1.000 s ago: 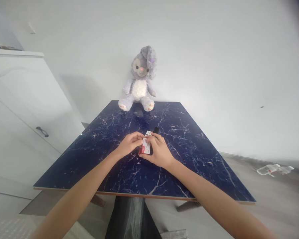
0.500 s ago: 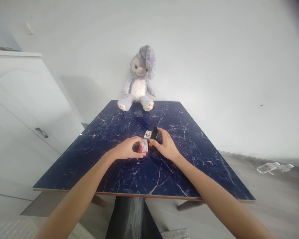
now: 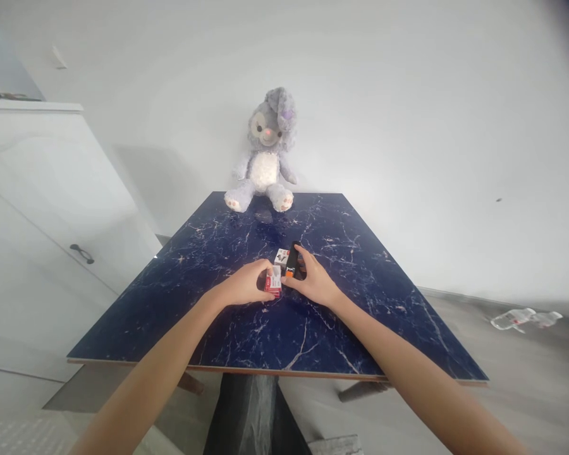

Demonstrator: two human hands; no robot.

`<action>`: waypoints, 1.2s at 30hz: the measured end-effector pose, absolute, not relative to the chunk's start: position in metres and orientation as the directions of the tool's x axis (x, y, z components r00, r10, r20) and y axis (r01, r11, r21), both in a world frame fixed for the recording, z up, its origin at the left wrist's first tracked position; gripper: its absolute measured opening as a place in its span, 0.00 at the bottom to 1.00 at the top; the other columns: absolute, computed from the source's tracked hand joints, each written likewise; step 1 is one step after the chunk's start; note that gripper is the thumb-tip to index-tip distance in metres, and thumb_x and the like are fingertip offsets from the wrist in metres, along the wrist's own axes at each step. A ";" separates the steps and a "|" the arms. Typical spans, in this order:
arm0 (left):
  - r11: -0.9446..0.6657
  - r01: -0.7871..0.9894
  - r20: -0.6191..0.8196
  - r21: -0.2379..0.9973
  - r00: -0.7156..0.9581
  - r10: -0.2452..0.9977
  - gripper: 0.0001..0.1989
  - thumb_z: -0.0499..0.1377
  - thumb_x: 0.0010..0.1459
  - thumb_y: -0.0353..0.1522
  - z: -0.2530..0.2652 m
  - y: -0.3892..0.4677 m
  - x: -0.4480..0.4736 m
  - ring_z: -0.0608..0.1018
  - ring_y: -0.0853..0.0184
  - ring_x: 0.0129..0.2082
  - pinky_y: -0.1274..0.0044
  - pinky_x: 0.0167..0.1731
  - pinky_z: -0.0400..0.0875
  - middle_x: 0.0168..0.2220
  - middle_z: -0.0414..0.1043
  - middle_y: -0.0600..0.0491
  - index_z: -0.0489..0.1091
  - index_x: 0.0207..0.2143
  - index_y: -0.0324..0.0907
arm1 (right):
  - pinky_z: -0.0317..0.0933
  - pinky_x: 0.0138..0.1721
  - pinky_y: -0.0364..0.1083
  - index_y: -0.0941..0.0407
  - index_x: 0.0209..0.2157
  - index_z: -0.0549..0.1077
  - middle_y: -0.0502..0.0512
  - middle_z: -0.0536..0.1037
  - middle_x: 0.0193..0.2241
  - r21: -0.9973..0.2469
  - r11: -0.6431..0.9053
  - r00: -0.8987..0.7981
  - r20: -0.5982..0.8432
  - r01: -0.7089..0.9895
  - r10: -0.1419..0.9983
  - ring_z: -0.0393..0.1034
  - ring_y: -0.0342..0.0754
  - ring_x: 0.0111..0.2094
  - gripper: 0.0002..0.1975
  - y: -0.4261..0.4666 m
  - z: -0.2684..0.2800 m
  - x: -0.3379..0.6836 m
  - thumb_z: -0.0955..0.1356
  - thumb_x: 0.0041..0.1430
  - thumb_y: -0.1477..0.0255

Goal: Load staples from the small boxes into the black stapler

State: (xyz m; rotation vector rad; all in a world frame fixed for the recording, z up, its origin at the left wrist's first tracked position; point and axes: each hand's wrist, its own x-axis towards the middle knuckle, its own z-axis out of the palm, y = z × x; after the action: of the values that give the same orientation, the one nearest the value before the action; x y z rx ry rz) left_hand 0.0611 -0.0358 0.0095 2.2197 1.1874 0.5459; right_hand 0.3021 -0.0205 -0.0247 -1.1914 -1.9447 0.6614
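The black-and-orange tool (image 3: 292, 258) is gripped by the right hand (image 3: 315, 279), the red-and-white box (image 3: 275, 277) pinched by the left hand (image 3: 243, 283) just left, both mid-table (image 3: 246, 341); the tool slipping sideways could knock the white carton (image 3: 281, 256) just beyond askew

With the red-and-white box (image 3: 275, 277) as your clock's centre, you can pass over open desk (image 3: 194, 253) at 10 o'clock and at 6, between your forearms. Your left hand (image 3: 243, 282) fills 9 o'clock and your right hand (image 3: 317, 284) 3, while the black-and-orange tool (image 3: 292, 258) at 1 and the white box (image 3: 281, 255) at 12 crowd the gap. Farther out at 12, the plush toy (image 3: 264, 169) stands in your way.
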 end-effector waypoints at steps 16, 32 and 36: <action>-0.361 0.525 0.112 0.771 0.446 0.888 0.24 0.71 0.45 0.38 -0.004 -0.036 0.072 0.80 0.57 0.43 0.67 0.42 0.74 0.43 0.75 0.52 0.61 0.39 0.46 | 0.70 0.43 0.52 0.50 0.60 0.60 0.50 0.76 0.36 -0.871 0.361 -0.507 0.156 0.335 0.848 0.74 0.49 0.36 0.37 -0.024 -0.002 0.318 0.76 0.51 0.62; -0.519 0.624 0.126 0.584 0.562 0.817 0.57 0.69 0.48 0.46 -0.003 -0.034 0.070 0.59 0.45 0.66 0.56 0.62 0.57 0.69 0.52 0.41 0.38 0.72 0.49 | 0.62 0.58 0.56 0.48 0.63 0.62 0.56 0.69 0.60 -0.868 0.301 -0.367 0.151 0.396 0.918 0.69 0.54 0.55 0.30 -0.005 -0.016 0.318 0.65 0.64 0.52; -0.534 0.630 0.190 0.564 0.530 0.827 0.55 0.71 0.45 0.44 0.000 -0.038 0.075 0.69 0.45 0.59 0.59 0.55 0.65 0.61 0.65 0.43 0.46 0.70 0.50 | 0.56 0.62 0.56 0.47 0.58 0.69 0.52 0.75 0.55 -0.836 0.329 -0.338 0.185 0.439 0.923 0.68 0.52 0.56 0.25 0.002 -0.019 0.310 0.55 0.70 0.52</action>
State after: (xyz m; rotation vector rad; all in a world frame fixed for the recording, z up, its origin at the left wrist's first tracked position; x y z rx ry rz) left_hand 0.0748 -0.0383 -0.0004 2.3421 1.1899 0.6195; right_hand 0.3096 0.0018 -0.0191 -1.1968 -1.9191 0.9122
